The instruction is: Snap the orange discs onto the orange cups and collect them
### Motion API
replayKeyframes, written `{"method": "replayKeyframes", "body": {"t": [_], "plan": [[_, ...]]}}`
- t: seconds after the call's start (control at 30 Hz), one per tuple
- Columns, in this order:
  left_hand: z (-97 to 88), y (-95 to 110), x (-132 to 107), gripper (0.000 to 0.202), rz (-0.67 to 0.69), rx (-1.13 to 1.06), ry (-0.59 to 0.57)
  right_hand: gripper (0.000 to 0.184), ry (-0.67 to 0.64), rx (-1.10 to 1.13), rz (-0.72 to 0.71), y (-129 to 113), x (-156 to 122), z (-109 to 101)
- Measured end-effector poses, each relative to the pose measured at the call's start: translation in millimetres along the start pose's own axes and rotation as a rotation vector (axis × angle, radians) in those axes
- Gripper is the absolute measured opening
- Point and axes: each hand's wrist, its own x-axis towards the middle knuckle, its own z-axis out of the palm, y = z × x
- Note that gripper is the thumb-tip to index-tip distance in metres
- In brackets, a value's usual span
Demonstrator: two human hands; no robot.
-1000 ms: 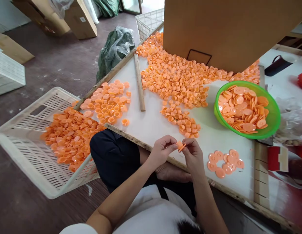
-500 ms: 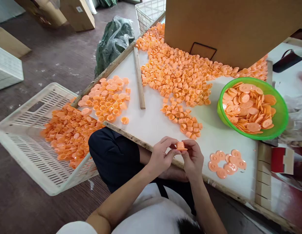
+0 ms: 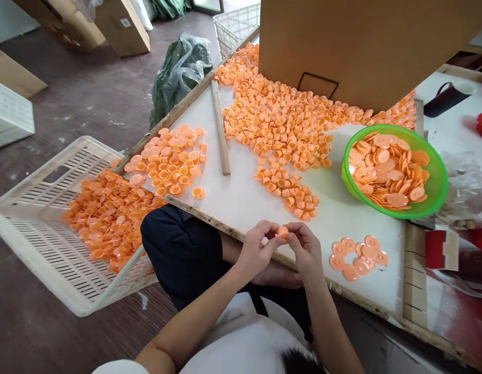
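My left hand (image 3: 257,250) and my right hand (image 3: 305,250) meet over the near edge of the white table (image 3: 244,200), both pinched on one small orange cap (image 3: 282,231). The cap is mostly covered by my fingertips. Just right of my right hand lies a small cluster of flat orange discs (image 3: 358,255). A little heap of orange cups (image 3: 293,192) sits on the table beyond my hands.
A green bowl (image 3: 436,195) of orange discs stands at the right. A large spread of orange cups (image 3: 280,122) lies before a cardboard box (image 3: 358,47). Assembled caps (image 3: 171,161) lie left of a wooden stick (image 3: 221,127). A white crate (image 3: 46,234) holds many caps.
The disc held apart from the cup a second ago is now pressed onto it, and my fingers have closed tighter around the joined cap. My hands stay at the same spot.
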Motion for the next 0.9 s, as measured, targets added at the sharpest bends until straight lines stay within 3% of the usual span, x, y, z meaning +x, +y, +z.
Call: {"method": "replayKeyframes", "body": {"t": [0.2, 0.3, 0.4, 0.47, 0.6, 0.7, 0.73, 0.8, 0.9], "plan": [[3.0, -8, 3, 0.020, -0.215, -0.349, 0.040, 0.022, 0.063, -0.200, -0.124, 11, -5, 8], [6.0, -11, 8, 0.023, -0.236, -0.315, 0.007, 0.022, 0.064, -0.285, -0.122, 15, -2, 10], [-5.8, -16, 19, 0.025, -0.199, -0.081, 0.025, 0.041, 0.049, -0.314, -0.098, 17, 7, -6], [-31.4, -22, 32, 0.026, -0.129, 0.190, 0.165, 0.046, 0.148, -0.419, -0.109, 18, 13, -35], [-114.6, -37, 59, 0.032, -0.014, 0.694, 0.529, 0.034, 0.531, -0.826, -0.080, 23, 17, -127], [-157.5, -41, 68, 0.044, 0.083, 0.944, 0.726, 0.043, 0.657, -1.133, -0.041, 31, 12, -188], [-160.0, -40, 69, 0.045, 0.119, 0.977, 0.738, 0.045, 0.653, -1.197, -0.026, 35, 11, -202], [-145.1, -39, 68, 0.037, 0.187, 0.969, 0.641, 0.048, 0.657, -1.267, 0.010, 43, 9, -217], [-85.3, -38, 65, 0.020, 0.270, 0.845, 0.322, 0.049, 0.689, -1.273, 0.047, 49, 9, -220]]}}
